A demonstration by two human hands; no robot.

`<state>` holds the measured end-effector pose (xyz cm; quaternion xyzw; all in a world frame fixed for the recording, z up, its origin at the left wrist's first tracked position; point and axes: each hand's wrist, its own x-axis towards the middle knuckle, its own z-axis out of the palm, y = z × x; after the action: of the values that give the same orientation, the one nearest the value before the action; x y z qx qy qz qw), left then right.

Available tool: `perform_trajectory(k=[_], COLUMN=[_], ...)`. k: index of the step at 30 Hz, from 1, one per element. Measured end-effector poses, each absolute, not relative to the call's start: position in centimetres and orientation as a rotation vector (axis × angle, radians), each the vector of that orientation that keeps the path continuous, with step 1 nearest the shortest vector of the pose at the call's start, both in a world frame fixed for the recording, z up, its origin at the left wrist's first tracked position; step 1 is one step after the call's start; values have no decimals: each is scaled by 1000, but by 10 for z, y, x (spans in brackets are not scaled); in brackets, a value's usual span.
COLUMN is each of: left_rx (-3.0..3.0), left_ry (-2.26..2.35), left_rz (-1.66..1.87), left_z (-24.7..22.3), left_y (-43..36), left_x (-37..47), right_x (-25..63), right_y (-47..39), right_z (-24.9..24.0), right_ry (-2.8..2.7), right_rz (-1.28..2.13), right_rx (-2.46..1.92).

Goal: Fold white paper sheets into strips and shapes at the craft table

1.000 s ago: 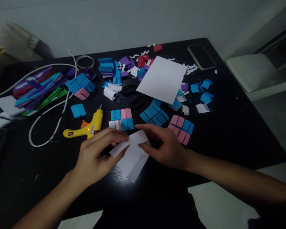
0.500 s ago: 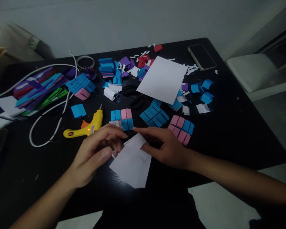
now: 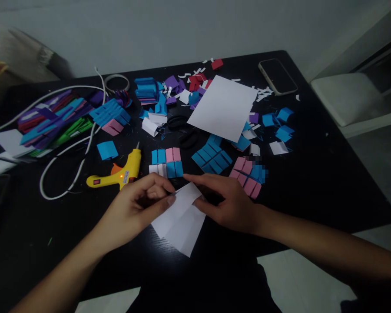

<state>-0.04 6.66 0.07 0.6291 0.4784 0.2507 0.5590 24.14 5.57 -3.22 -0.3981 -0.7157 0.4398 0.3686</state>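
Note:
A piece of white paper (image 3: 185, 221) with a crease running down it is held between my two hands near the table's front edge. My left hand (image 3: 146, 198) pinches its upper left edge between thumb and curled fingers. On the right side, my right hand (image 3: 226, 200) grips the paper's top corner between thumb and forefinger. Just beyond my fingers lies a block of folded blue, pink and white paper squares (image 3: 166, 161). To its right are a blue block (image 3: 211, 156) and a pink and blue block (image 3: 247, 176).
A yellow glue gun (image 3: 130, 169) with a lit orange light lies left. Around it loops a white cable (image 3: 42, 174). A large white sheet (image 3: 224, 108) covers scraps and partly dark scissors (image 3: 185, 137). A phone (image 3: 277, 77) rests back right; coloured paper strips (image 3: 52, 121) are piled left.
My left thumb and fingers have closed on the paper's upper left edge. The paper has shifted and now shows a crease. My right hand has stayed nearly still.

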Motion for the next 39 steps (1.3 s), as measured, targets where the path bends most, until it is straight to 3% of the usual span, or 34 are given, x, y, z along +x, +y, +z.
perform_trajectory(k=[39], left_rx=[1290], left_ry=[1010], left_rz=[470], left_z=[3], left_y=[71], left_x=[-9], right_x=[240], right_y=[58], right_z=[-29], right_ry=[-1853], right_rz=[1019], right_rx=[-872])
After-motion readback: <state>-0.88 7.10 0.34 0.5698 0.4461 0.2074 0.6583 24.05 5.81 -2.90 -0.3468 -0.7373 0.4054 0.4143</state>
